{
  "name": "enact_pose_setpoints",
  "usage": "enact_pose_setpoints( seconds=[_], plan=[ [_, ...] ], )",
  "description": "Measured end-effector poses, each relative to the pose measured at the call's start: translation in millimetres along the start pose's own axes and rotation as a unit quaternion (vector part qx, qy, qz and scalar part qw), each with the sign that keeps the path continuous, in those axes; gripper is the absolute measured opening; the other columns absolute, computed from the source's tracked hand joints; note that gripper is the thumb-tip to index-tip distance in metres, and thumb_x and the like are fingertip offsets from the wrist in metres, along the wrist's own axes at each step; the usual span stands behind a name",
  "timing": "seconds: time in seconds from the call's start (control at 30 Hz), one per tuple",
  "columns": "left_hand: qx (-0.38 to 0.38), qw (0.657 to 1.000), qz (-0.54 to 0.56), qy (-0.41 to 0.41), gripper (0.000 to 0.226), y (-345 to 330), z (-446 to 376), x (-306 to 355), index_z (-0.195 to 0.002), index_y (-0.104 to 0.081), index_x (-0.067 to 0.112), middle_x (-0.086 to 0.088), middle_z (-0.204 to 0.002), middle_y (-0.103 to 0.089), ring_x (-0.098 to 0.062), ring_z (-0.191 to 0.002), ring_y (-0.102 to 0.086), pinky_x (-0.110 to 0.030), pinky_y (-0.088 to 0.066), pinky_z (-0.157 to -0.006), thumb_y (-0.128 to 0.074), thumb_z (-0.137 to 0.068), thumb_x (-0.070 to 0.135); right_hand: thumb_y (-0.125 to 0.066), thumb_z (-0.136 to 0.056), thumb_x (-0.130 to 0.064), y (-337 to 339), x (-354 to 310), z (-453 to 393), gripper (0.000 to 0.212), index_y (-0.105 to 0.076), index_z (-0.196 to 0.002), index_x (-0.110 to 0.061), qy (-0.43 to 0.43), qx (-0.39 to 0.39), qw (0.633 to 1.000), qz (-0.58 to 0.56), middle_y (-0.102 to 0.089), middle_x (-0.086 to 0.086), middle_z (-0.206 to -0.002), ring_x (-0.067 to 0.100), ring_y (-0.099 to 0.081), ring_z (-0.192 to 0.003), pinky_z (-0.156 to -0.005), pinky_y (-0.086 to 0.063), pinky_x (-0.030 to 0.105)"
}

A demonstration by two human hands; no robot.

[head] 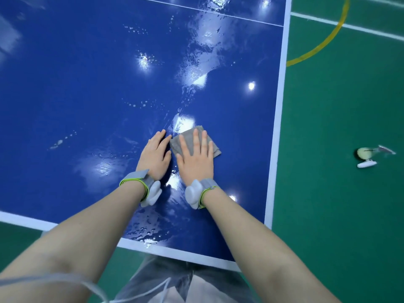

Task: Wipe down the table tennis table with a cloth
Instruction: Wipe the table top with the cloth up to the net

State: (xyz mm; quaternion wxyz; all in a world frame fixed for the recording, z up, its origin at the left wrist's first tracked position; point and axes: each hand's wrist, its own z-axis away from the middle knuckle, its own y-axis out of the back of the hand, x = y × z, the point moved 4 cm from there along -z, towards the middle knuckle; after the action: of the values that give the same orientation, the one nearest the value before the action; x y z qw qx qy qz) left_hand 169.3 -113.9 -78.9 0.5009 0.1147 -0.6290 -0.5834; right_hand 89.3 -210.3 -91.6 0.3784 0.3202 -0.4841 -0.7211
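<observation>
Worktop: one glossy blue table tennis table with white edge lines (87,84), its near right corner at about 5 o'clock of the view; one thin white line crosses it at 12 o'clock.
Cloth: one small grey folded cloth (185,138), lying flat on the worktop just right of the view's centre, nearer the right edge line than the left side.
Right hand: one right hand (195,158) lies palm down on the cloth, fingers straight and slightly spread, flat on the fabric and not curled round it; the cloth's corners show at 12 o'clock and 3 o'clock of the hand.
Left hand: one left hand (155,155) rests flat on the bare worktop just at 9 o'clock of the cloth, fingers straight and together, gripping nothing; its fingertips lie near the cloth's left corner.
Wristbands: two grey straps with green trim and a white plastic block each, one on the left wrist (142,186), one on the right wrist (202,192).
Wet marks: several streaks and droplet patches (196,62) on the worktop from 12 o'clock down to the near edge.
Floor: one green court floor with white and yellow lines (338,193).
Floor item: one small blurred white-and-pale object (367,157) at 3 o'clock on the floor; what it is cannot be told.
</observation>
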Motion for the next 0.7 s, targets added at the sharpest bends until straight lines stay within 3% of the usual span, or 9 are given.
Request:
enact_pose_setpoints(
  seconds=[0.1,0.17,0.23,0.3,0.43,0.5,0.6,0.7],
  plan=[
    [-0.012,1.0,0.0,-0.005,0.048,2,1,-2,-0.143,-0.031,0.01,-0.006,-0.154,-0.019,-0.019,-0.144,-0.012,-0.026,-0.006,-0.116,-0.043,-0.097,0.014,-0.014,-0.091,-0.043,1,6,7,0.058,-0.042,-0.141,-0.033,0.007,0.003,1.0,0.012,-0.038,0.011,-0.149,0.032,-0.033,-0.139,-0.111,-0.022,0.045],
    [-0.024,1.0,-0.004,-0.012,0.049,4,3,-6,-0.144,-0.029,0.012,-0.003,-0.155,-0.017,-0.017,-0.144,-0.01,-0.023,-0.005,-0.114,-0.042,-0.097,0.016,-0.005,-0.093,-0.044,2,17,8,0.06,-0.025,-0.148,-0.033,0.016,0.003,1.0,0.008,-0.018,0.011,-0.157,0.031,-0.013,-0.145,-0.116,-0.011,0.044],
    [-0.034,0.999,-0.008,-0.023,0.049,6,6,-8,-0.145,-0.028,0.012,-0.002,-0.155,-0.016,-0.016,-0.144,-0.009,-0.02,-0.003,-0.112,-0.041,-0.098,0.016,-0.011,-0.099,-0.044,6,36,6,0.053,-0.01,-0.151,-0.033,-0.007,0.015,1.0,-0.016,0.001,0.009,-0.16,0.028,0.005,-0.147,-0.117,0.001,0.041],
    [-0.045,0.998,-0.012,-0.037,0.049,10,10,-12,-0.145,-0.028,0.013,-0.001,-0.155,-0.017,-0.016,-0.144,-0.009,-0.019,-0.002,-0.111,-0.042,-0.097,0.015,-0.023,-0.101,-0.044,13,51,10,0.053,-0.008,-0.151,-0.034,-0.047,0.027,0.998,-0.028,0.002,0.007,-0.16,0.027,0.007,-0.146,-0.116,0.001,0.04],
    [-0.06,0.996,-0.016,-0.058,0.049,17,18,-23,-0.144,-0.03,0.015,0.001,-0.155,-0.017,-0.014,-0.144,-0.01,-0.017,-0.002,-0.11,-0.043,-0.097,0.014,-0.025,-0.1,-0.048,13,49,21,0.055,-0.006,-0.15,-0.038,-0.093,0.017,0.995,-0.022,-0.003,0.007,-0.16,0.027,0.002,-0.146,-0.114,-0.007,0.042],
    [-0.067,0.995,-0.019,-0.071,0.05,20,24,-28,-0.144,-0.03,0.015,0.002,-0.155,-0.017,-0.014,-0.144,-0.01,-0.015,0.0,-0.109,-0.043,-0.097,0.014,-0.024,-0.1,-0.048,7,32,25,0.053,-0.011,-0.15,-0.038,-0.09,0.017,0.996,-0.021,-0.009,0.009,-0.159,0.03,-0.004,-0.146,-0.113,-0.009,0.043],
    [-0.072,0.993,-0.019,-0.088,0.049,25,30,-34,-0.144,-0.031,0.013,0.001,-0.155,-0.017,-0.014,-0.144,-0.009,-0.014,0.002,-0.109,-0.043,-0.096,0.013,-0.025,-0.091,-0.048,-3,1,34,0.055,-0.046,-0.139,-0.032,-0.088,0.07,0.994,-0.006,-0.042,0.014,-0.146,0.035,-0.037,-0.135,-0.105,-0.021,0.045],
    [-0.079,0.991,-0.02,-0.105,0.049,30,34,-40,-0.143,-0.032,0.011,-0.001,-0.154,-0.018,-0.015,-0.144,-0.011,-0.013,0.002,-0.108,-0.044,-0.096,0.012,-0.027,-0.089,-0.046,-20,-35,47,0.057,-0.05,-0.137,-0.027,-0.06,0.059,0.996,-0.016,-0.043,0.018,-0.144,0.036,-0.032,-0.135,-0.106,-0.021,0.049]
  ],
)
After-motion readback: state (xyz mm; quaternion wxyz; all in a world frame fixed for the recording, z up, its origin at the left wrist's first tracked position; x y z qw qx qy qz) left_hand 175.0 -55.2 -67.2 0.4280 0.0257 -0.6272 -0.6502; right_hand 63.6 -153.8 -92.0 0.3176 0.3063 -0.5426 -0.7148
